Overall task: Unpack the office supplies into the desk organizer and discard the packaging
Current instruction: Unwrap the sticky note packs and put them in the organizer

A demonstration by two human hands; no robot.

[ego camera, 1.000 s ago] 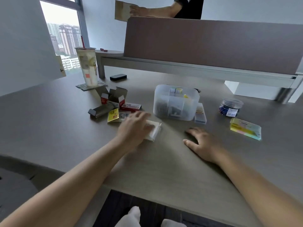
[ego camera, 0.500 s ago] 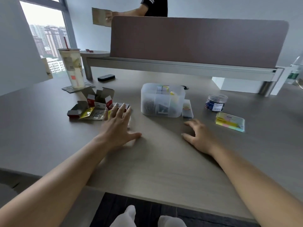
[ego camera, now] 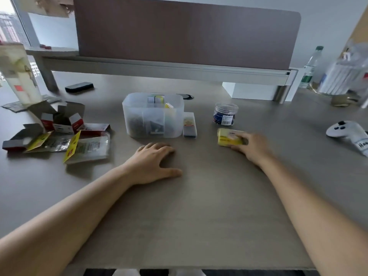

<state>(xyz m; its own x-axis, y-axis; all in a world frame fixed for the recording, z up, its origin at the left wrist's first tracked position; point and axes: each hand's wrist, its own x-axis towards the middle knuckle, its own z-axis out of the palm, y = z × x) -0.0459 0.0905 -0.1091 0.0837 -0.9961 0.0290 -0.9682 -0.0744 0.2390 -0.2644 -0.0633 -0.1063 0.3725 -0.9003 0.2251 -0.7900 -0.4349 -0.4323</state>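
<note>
The translucent desk organizer (ego camera: 153,116) stands mid-desk with small items inside. My right hand (ego camera: 253,146) grips a yellow pack of sticky notes (ego camera: 229,137) to the organizer's right, low over the desk. My left hand (ego camera: 153,162) rests flat on the desk just in front of the organizer, fingers spread, holding nothing. A slim boxed pack (ego camera: 189,124) lies against the organizer's right side. A clear jar of blue clips (ego camera: 225,114) stands behind the sticky notes. Opened cartons and a clear plastic wrapper (ego camera: 87,146) lie in a heap at the left.
A tall paper cup (ego camera: 18,74) stands far left and a black case (ego camera: 79,87) behind the heap. A white controller (ego camera: 346,132) lies at the right edge. A water bottle (ego camera: 311,66) and a clear bag stand at the back right. A partition runs along the back.
My right hand moved right and took hold of the sticky notes pack. My left hand left the plastic wrapper at the left heap and came to rest in front of the organizer.
</note>
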